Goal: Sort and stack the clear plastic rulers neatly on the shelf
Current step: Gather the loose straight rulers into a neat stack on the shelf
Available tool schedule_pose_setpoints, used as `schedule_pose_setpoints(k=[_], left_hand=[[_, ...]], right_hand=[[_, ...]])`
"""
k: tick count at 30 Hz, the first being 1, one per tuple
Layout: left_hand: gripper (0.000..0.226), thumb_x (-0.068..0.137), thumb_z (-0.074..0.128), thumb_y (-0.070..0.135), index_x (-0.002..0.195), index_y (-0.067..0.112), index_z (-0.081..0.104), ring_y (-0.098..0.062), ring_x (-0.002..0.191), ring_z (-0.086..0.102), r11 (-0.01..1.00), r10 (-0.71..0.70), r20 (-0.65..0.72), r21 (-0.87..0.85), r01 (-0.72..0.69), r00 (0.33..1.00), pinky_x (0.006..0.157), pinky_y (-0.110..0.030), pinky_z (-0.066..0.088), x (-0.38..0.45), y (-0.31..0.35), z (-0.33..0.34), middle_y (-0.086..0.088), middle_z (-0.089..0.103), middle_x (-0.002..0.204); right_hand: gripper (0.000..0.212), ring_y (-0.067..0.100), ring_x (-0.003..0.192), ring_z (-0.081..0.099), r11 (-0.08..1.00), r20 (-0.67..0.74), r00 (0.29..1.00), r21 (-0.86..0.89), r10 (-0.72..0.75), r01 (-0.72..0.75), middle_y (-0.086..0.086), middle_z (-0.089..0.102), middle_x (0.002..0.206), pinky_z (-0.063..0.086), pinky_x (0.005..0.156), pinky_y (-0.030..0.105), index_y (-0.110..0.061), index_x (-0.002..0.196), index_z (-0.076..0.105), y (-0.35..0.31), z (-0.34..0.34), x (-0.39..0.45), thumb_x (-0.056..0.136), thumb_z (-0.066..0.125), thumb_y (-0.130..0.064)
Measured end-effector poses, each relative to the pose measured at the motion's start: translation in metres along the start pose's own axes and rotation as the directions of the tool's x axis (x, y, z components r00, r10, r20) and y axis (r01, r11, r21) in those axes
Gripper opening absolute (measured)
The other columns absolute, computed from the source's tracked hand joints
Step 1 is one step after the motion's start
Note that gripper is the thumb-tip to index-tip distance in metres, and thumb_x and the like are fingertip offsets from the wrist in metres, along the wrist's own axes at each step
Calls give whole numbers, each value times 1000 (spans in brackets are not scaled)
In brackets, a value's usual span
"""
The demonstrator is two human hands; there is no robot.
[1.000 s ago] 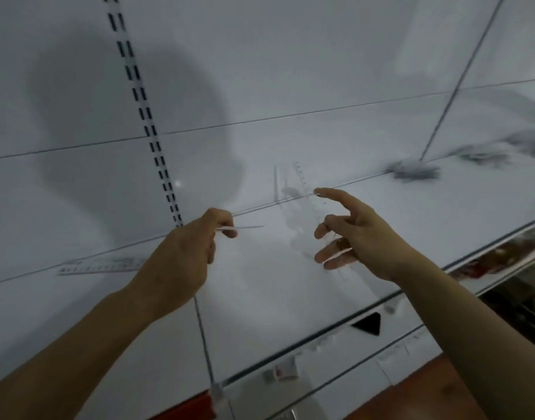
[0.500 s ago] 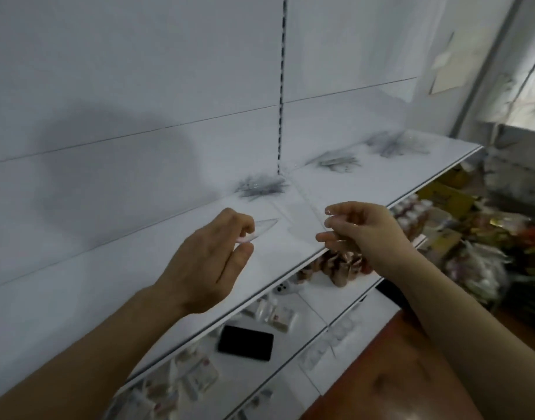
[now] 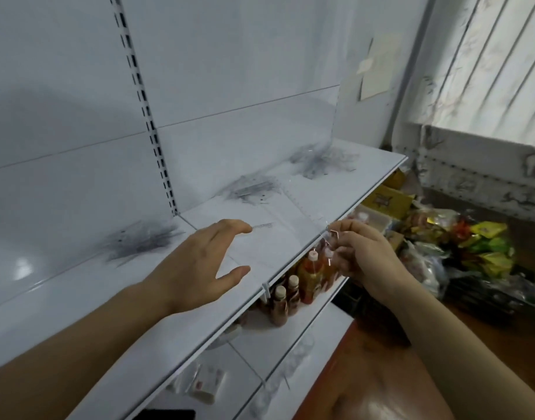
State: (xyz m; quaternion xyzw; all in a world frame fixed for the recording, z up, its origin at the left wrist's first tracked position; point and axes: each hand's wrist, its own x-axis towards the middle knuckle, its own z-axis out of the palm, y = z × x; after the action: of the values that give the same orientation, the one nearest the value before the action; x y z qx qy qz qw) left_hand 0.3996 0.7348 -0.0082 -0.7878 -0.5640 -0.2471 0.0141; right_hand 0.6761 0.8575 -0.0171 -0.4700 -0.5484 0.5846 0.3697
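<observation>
My right hand (image 3: pixel 361 257) hovers off the front edge of the white shelf (image 3: pixel 293 262) and pinches a clear plastic ruler (image 3: pixel 299 207) by its near corner. The see-through sheet slants up and left over the shelf and is hard to outline. My left hand (image 3: pixel 199 265) floats above the shelf with fingers straight and thumb spread. Its index tip is at the marked edge of a clear ruler (image 3: pixel 262 226); whether they touch is unclear. Three grey heaps of clear rulers lie along the shelf's back: left (image 3: pixel 142 241), middle (image 3: pixel 251 189), right (image 3: pixel 320 160).
Under the shelf, a lower shelf holds sauce bottles (image 3: pixel 308 274) and small packets (image 3: pixel 207 384). A black phone (image 3: pixel 166 415) lies at the bottom edge. Bagged goods (image 3: pixel 478 241) are piled on the floor at the right. A slotted upright (image 3: pixel 145 110) runs up the back panel.
The view has swung right along the shelf. My left hand went from pinching a clear ruler to spread fingers. My right hand has closed on a clear ruler at the shelf's edge.
</observation>
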Motion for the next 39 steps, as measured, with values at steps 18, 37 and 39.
schedule_pose_setpoints(k=[18, 37, 39], left_hand=[[65, 79, 81, 36, 137, 33, 52, 1, 115, 54, 990, -106, -128, -105, 93, 986, 99, -29, 48, 217, -80, 91, 22, 56, 131], [68, 79, 80, 27, 134, 45, 42, 4, 115, 53, 907, -417, -241, -51, 417, 876, 94, -14, 44, 301, -71, 141, 25, 51, 122], [69, 77, 81, 21, 132, 43, 45, 5, 115, 52, 905, -421, -286, -66, 421, 861, 93, -10, 41, 301, -67, 142, 21, 50, 120]], right_hand=[[15, 15, 59, 58, 969, -124, 975, -190, -183, 158, 3, 71, 70, 45, 55, 29, -17, 97, 70, -27, -67, 232, 101, 61, -28], [46, 11, 60, 55, 357, 232, 842, -827, -488, 434, -8, 58, 63, 49, 57, 33, -29, 111, 51, -67, -108, 444, 91, 54, -69], [31, 4, 58, 54, 340, 405, 739, -699, -538, 630, -11, 57, 62, 49, 60, 32, -27, 110, 58, -69, -95, 433, 97, 54, -55]])
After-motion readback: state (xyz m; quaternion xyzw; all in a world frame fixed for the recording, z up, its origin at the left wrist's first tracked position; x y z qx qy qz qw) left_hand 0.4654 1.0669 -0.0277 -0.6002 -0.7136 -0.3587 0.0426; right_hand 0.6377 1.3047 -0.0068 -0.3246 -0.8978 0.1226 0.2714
